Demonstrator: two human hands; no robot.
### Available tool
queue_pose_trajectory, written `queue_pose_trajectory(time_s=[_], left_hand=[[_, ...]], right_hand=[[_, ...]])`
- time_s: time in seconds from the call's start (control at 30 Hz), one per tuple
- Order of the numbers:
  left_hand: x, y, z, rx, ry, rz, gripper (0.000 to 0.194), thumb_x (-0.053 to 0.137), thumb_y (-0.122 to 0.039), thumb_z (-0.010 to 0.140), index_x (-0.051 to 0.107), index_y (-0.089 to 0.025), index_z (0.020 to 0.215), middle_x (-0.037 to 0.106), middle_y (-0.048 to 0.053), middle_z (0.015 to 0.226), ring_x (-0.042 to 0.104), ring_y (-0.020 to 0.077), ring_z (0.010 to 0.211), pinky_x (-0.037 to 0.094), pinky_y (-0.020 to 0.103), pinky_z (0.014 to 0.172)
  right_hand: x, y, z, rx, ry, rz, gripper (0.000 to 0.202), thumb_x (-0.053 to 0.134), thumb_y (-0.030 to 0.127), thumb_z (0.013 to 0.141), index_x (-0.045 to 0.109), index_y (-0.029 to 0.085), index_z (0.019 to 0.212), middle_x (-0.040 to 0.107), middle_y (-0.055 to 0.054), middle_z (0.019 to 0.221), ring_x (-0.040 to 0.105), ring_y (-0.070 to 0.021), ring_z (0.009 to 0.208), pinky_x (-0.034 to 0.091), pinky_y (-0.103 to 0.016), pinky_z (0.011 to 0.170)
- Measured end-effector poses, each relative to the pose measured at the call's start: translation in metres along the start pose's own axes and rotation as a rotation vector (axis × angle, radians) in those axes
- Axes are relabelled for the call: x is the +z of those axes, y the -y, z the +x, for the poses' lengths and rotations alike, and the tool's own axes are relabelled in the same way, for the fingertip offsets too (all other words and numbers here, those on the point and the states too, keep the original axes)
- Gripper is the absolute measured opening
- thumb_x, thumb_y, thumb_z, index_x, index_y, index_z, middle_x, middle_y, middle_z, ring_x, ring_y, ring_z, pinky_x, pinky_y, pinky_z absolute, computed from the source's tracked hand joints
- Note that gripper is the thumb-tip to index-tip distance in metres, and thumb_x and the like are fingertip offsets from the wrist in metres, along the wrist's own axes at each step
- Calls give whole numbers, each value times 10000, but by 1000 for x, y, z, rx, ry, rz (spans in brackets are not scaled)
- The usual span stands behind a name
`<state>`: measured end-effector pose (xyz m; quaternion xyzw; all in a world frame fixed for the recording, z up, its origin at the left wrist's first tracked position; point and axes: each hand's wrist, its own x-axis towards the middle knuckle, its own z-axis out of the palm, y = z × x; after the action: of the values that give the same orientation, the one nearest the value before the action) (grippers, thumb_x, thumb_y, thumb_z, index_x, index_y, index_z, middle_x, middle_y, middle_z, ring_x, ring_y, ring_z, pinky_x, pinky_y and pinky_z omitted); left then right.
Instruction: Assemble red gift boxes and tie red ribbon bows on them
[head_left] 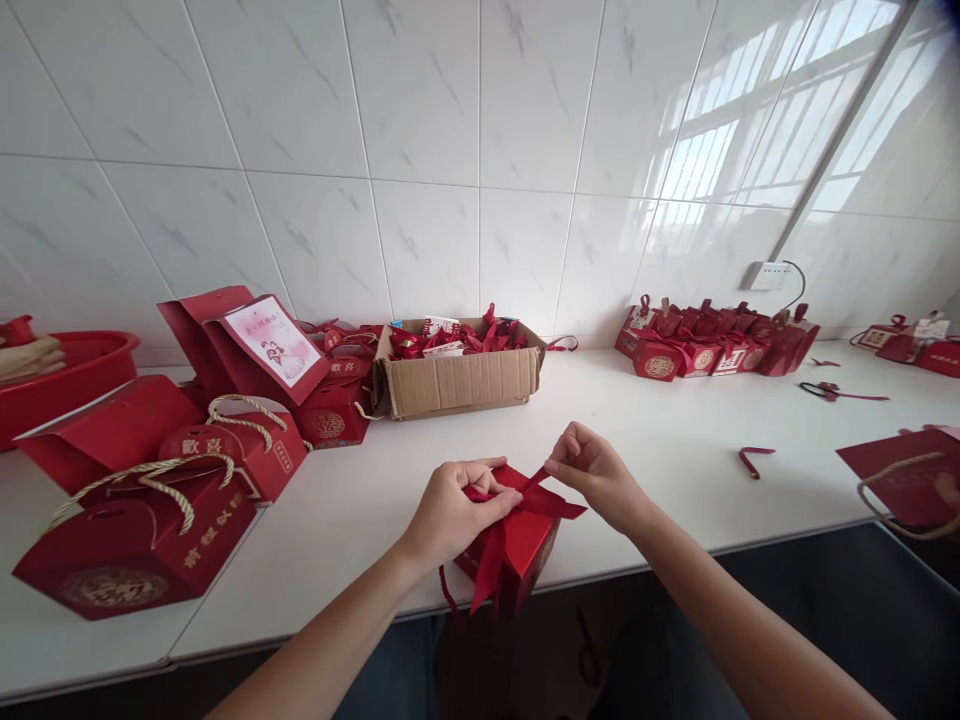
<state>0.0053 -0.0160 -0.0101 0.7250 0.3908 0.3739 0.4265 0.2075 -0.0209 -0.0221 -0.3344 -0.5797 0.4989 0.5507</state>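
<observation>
A small red gift box point(531, 535) rests at the front edge of the white table, in front of me. Across its top lies a dark red ribbon point(491, 563) with a crossing or bow and loose tails hanging down the near side. My left hand point(461, 505) is closed on the ribbon at the left of the crossing, thumb pressed against the fingers. Over the box's right side, my right hand point(589, 465) pinches another part of the ribbon and draws it up. A twisted dark red cord point(448, 588) hangs at the box's left side.
An open cardboard box point(465, 388) with red ribbons and cards stands near the wall. Larger red gift boxes point(142, 540) with rope handles crowd the left. Several small red boxes point(705, 355) are grouped at the back right. A ribbon scrap point(752, 462) lies on the table point(660, 430).
</observation>
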Motion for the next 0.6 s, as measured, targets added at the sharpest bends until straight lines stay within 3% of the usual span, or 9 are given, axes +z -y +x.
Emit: queue_pose_trajectory(time_s=[0.23,0.37,0.43,0.5,0.53,0.6], left_hand=[[0,-5,-2,-15,3,-27,271,704,-322,713,495,-207,585,726,86,854,496,290,1235,403,442,981],[-5,-2,-8,36,33,-221,286,666,-337,776,422,-211,696,691,75,1039,498,243,1233,383,405,1009],[-9,4,-12,44,1,-322,228,588,-377,842,429,-219,798,639,75,1160,493,216,1236,365,387,1025],[-13,13,-13,21,-52,-383,213,487,-436,893,452,-228,924,586,83,1241,487,210,1238,349,388,1033],[-15,17,-13,3,-81,-399,243,440,-464,908,454,-228,964,574,89,1252,489,215,1234,346,395,1033],[-17,25,-12,-35,-137,-401,310,363,-506,922,458,-218,988,570,102,1240,497,231,1221,355,413,1017]], right_hand=[[2,0,-6,-36,-26,-110,358,657,386,803,345,225,731,482,50,666,430,-104,601,366,-248,569],[-1,-8,-21,-86,-106,-207,267,488,496,888,440,251,983,531,-33,944,521,-155,823,453,-307,727],[-2,-19,-35,-127,-108,-243,505,508,594,833,372,281,1205,487,-91,1174,520,-208,1032,463,-365,848],[4,-33,-52,-152,-67,-291,942,655,666,658,179,304,1386,343,-134,1379,421,-281,1237,414,-441,977],[9,-40,-60,-149,-56,-334,1131,725,655,576,70,308,1431,253,-145,1448,357,-310,1301,365,-476,1030],[25,-50,-74,-121,-80,-432,1313,806,559,535,-100,300,1449,150,-161,1504,281,-341,1356,271,-537,1082]])
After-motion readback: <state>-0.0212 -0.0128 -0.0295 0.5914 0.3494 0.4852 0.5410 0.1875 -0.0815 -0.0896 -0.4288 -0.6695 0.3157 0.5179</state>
